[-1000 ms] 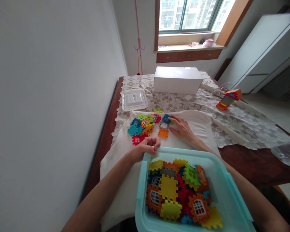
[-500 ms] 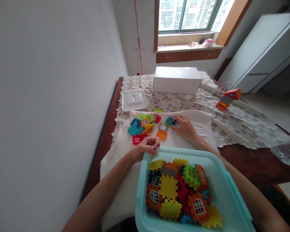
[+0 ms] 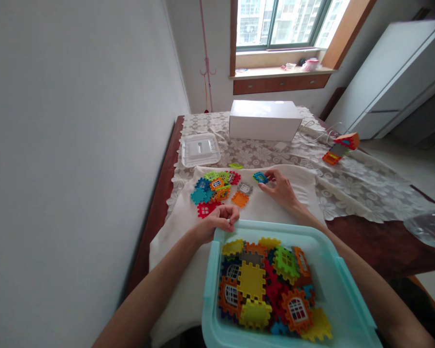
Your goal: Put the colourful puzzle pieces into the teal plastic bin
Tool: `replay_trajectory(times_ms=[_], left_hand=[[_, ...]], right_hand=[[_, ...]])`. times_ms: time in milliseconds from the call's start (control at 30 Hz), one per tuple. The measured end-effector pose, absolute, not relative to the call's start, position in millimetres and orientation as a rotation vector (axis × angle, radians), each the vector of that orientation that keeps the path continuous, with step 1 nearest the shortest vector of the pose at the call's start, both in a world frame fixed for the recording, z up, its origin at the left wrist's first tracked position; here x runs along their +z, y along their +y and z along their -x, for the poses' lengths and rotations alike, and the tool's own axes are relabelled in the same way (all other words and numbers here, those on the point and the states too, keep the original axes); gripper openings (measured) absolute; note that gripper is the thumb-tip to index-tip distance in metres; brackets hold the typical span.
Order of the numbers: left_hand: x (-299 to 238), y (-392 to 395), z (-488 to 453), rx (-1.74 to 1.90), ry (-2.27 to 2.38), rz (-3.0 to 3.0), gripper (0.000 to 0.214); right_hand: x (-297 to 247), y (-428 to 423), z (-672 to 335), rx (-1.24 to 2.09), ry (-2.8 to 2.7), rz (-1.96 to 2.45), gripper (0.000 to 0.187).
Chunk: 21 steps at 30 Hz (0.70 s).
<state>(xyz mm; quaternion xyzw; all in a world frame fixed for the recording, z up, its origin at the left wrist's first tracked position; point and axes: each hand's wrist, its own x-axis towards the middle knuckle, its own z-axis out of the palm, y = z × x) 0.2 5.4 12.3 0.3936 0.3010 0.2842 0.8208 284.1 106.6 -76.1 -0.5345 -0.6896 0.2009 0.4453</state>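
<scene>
Thumb and fingers of the right hand [image 3: 282, 189] pinch the right-hand edge of a small, flat blue-and-lime-green plastic piece [image 3: 260, 177]. It lies at the far part of a plain white cloth [image 3: 183, 270], right of the loose pieces; whether it rests on the cloth or is lifted slightly is hard to tell. Blue shows around its middle, with lime green along its left side and in patches on its face. Its border looks notched; the finer detail is too small to read, and the fingertips cover part of the right side.

Near it, to the left, a grey notched piece with a white lattice window [image 3: 245, 188] lies just beside a plain orange notched square [image 3: 239, 199]. Further left is a heaped cluster of blue, teal, green, orange and red interlocking plastic pieces [image 3: 214, 185], with a red piece with a window grid [image 3: 207, 209] at its near edge.

The left hand [image 3: 221, 218], its fingers curled in, is at the far left corner of a pale aqua plastic bin [image 3: 275, 226]; whether it grips the rim cannot be told. Inside the bin sit yellow, orange, red, green and blue notched pieces [image 3: 252, 280], several with white arched window grids.
</scene>
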Motion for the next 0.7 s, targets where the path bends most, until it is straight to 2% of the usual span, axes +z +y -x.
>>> replay_trajectory(times_ms=[267,433,533,667,700], left_hand=[[11,5,0,0.611,0.629,-0.857,0.034],[6,6,0,0.606,0.620,-0.852,0.034],[4,7,1,0.596,0.622,-0.854,0.034],[3,8,1,0.589,0.615,-0.862,0.033],[3,8,1,0.589,0.615,-0.865,0.033]], right_hand=[[-60,101,-277,1.219,-1.243,0.953,0.038],[-35,79,-281,1.521,-1.301,0.673,0.039],[-12,63,-288,1.659,-1.571,0.445,0.051],[0,55,-288,1.742,-1.944,0.215,0.085],[-3,56,-285,1.723,-1.910,0.235,0.084]])
